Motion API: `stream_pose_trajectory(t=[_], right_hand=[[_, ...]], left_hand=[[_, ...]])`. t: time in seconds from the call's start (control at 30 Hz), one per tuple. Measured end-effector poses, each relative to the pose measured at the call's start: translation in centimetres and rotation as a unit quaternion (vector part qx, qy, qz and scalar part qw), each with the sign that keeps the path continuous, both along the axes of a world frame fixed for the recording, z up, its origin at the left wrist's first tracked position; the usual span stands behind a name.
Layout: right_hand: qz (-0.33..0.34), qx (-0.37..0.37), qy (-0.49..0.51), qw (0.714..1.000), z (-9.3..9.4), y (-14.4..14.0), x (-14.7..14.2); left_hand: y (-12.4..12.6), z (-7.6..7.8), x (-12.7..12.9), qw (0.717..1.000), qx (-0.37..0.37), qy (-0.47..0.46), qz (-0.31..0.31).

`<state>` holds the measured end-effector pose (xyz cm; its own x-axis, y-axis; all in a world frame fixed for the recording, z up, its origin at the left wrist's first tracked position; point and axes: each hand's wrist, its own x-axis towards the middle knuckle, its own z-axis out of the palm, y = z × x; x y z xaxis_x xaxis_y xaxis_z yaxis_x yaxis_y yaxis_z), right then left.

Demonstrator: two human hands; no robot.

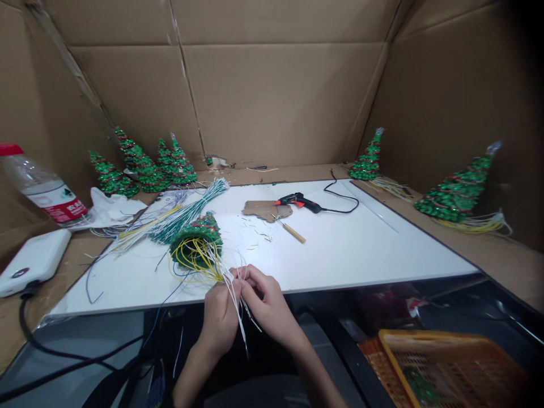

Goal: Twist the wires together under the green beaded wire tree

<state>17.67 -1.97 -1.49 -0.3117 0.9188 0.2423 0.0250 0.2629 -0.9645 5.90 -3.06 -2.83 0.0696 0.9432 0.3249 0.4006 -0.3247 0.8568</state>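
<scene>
A small green tinsel Christmas tree (208,224) lies on its side, its hollow base facing me. Yellow and white wires (225,270) spill from that base toward my hands. My left hand (221,309) is closed around the wire bundle at the board's front edge. Touching it, my right hand (264,303) pinches white wires between thumb and fingers. Loose white ends with bare tips hang below both hands. Behind the tree lies a tied bundle of green wires (187,212), with yellow and white wires beside it.
A glue gun (297,200) rests by a cardboard scrap (266,210) and a wooden-handled tool (293,231) on the white board (361,249). Finished-looking trees (144,164) stand at both sides. A bottle (51,195) and white device (36,260) are left; an orange basket (450,340) is lower right.
</scene>
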Motion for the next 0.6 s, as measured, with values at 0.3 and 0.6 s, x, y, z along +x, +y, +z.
stream_pose_trajectory(t=[0.3, 0.6], right_hand=[[0.027, 0.001, 0.042, 0.999, 0.3, 0.4, 0.2], [0.043, -0.001, 0.031, 0.999, 0.3, 0.5, 0.3]], left_hand=[[0.2, 1.2, -0.3, 0.997, -0.072, -0.024, 0.006], [0.2, 1.3, -0.4, 0.996, -0.084, -0.022, 0.013]])
